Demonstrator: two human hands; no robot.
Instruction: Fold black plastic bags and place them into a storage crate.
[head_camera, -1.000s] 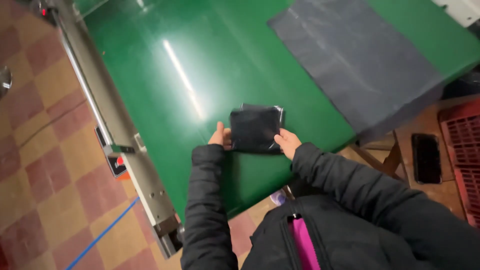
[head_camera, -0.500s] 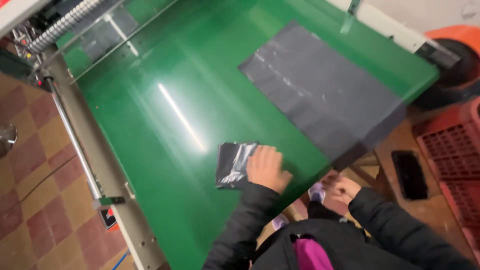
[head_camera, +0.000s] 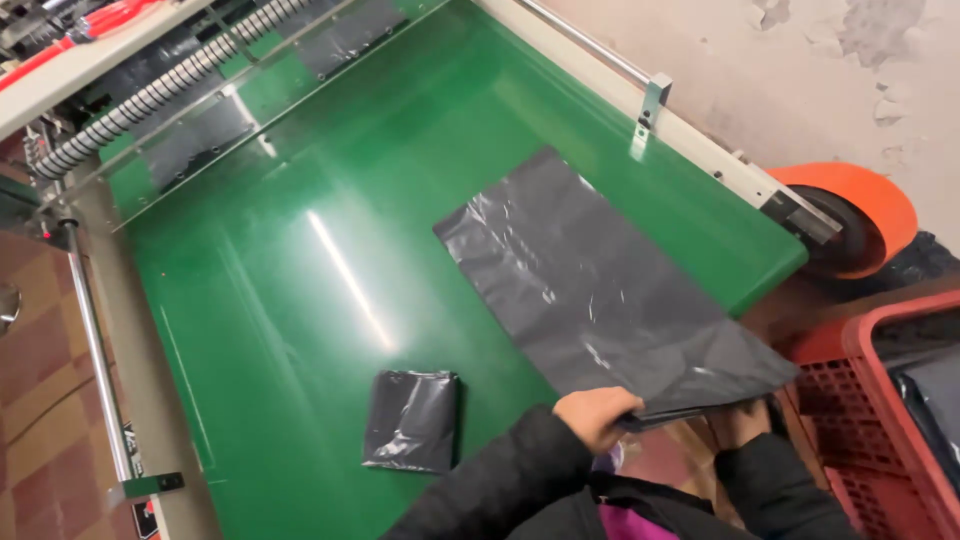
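Hands (head_camera: 600, 415) grip grey sheet (head_camera: 590, 285) | folded bag (head_camera: 412, 420) beside | red crate (head_camera: 880, 400) right

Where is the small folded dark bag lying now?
In the head view, the folded dark bag lies on the green belt, lower centre, apart from the left hand and the flat grey sheet on its right.

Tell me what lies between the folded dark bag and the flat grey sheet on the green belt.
Nothing: in the head view only bare green belt separates the folded bag from the flat grey sheet.
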